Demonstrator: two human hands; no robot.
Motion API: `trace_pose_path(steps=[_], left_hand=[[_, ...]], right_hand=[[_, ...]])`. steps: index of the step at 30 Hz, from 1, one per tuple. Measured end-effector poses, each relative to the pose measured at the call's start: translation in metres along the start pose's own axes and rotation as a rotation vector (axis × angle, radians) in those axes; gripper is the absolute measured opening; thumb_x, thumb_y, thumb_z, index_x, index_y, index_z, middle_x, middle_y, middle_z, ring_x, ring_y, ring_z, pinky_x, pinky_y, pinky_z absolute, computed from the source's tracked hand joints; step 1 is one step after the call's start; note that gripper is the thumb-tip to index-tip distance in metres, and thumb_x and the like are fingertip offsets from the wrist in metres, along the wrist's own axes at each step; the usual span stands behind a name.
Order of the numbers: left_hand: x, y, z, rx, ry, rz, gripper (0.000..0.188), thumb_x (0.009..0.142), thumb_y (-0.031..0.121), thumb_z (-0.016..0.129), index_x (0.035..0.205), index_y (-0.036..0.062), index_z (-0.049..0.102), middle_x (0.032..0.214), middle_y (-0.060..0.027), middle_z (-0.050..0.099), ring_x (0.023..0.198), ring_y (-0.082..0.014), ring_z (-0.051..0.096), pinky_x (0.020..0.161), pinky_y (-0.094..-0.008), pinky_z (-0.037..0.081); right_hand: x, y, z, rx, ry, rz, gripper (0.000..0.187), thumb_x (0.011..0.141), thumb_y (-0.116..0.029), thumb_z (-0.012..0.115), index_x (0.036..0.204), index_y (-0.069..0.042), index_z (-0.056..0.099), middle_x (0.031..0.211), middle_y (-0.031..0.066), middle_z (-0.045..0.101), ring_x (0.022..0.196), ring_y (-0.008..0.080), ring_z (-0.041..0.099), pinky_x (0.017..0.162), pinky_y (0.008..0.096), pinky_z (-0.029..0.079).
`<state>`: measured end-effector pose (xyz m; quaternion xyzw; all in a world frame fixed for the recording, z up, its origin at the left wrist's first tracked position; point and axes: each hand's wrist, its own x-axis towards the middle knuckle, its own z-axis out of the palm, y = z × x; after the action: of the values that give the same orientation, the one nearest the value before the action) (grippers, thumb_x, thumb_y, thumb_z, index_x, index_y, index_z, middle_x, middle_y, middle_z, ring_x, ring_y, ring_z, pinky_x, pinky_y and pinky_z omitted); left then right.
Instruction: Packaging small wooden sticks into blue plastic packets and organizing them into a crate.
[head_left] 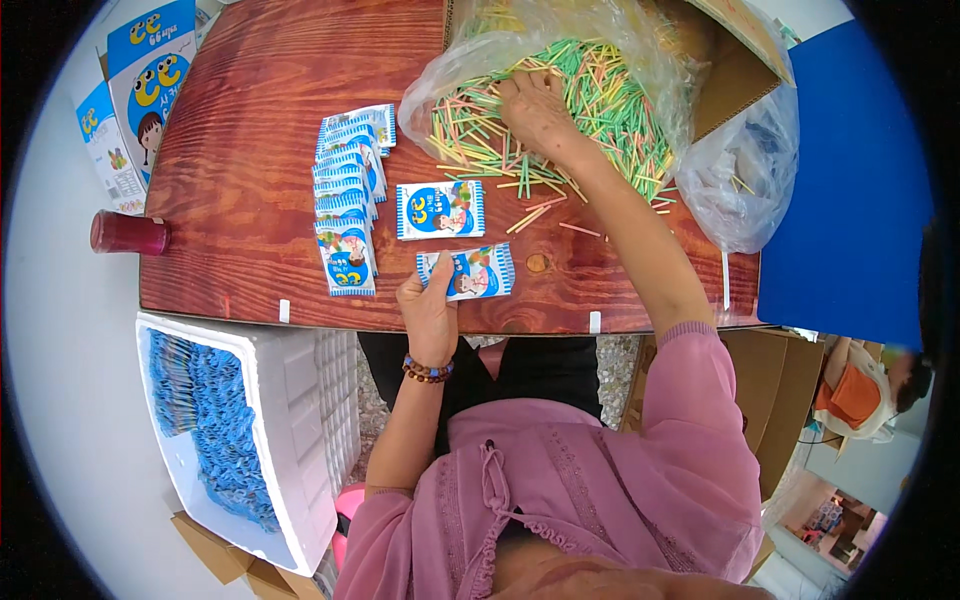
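Note:
My left hand (432, 310) pinches a small blue-and-white packet (482, 274) near the table's front edge, thumb on top. Just beyond it lies another such packet (440, 210), flat on the wood. To the left, several more packets (345, 205) overlap in a column. My right hand (537, 115) reaches into a heap of thin pink, yellow and green sticks (620, 120), its fingers curled down among them; the fingertips are partly hidden. The heap spills out of a clear plastic bag (440, 80).
A cardboard box (740, 70) stands at the back right. A reddish-lidded jar (130, 233) is by the left edge, with printed blue cartons (150, 80) behind. Below left, a white foam box (290, 400) holds many blue packets. Loose sticks (535, 215) lie near the heap.

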<state>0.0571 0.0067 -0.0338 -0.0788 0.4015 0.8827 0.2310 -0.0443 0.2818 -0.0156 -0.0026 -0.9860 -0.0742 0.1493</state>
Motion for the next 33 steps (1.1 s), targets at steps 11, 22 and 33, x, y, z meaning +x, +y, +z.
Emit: trace_pose_path(steps=[11,22,33], left_hand=[[0.001,-0.002,-0.009,0.023,-0.058,0.02,0.016,0.095,0.012,0.059,0.104,-0.0011,0.064,0.101,-0.0074,0.067,0.088,-0.0145,0.066,0.078,-0.0321,0.055],[0.0,0.004,-0.002,-0.015,-0.037,-0.022,0.015,0.094,0.005,0.059,0.104,-0.0039,0.064,0.098,-0.0053,0.067,0.086,-0.0094,0.064,0.075,-0.0267,0.054],[0.0,0.003,-0.002,-0.01,-0.048,-0.013,0.015,0.094,0.007,0.059,0.104,-0.0026,0.065,0.101,-0.0065,0.067,0.089,-0.01,0.064,0.079,-0.028,0.054]], right_hand=[[0.004,-0.01,-0.009,-0.021,-0.08,-0.065,0.025,0.082,-0.004,0.051,0.105,0.002,0.059,0.111,0.0185,0.057,0.112,0.0308,0.05,0.101,0.0456,0.031],[-0.028,-0.011,-0.026,1.364,0.057,0.603,0.026,0.1,-0.021,0.045,0.113,0.001,0.049,0.1,0.0108,0.065,0.098,0.022,0.061,0.068,0.0354,0.052],[-0.059,-0.047,-0.01,1.434,0.138,0.528,0.015,0.097,-0.013,0.053,0.111,-0.007,0.055,0.1,0.0045,0.061,0.096,0.0134,0.06,0.072,0.0276,0.05]])
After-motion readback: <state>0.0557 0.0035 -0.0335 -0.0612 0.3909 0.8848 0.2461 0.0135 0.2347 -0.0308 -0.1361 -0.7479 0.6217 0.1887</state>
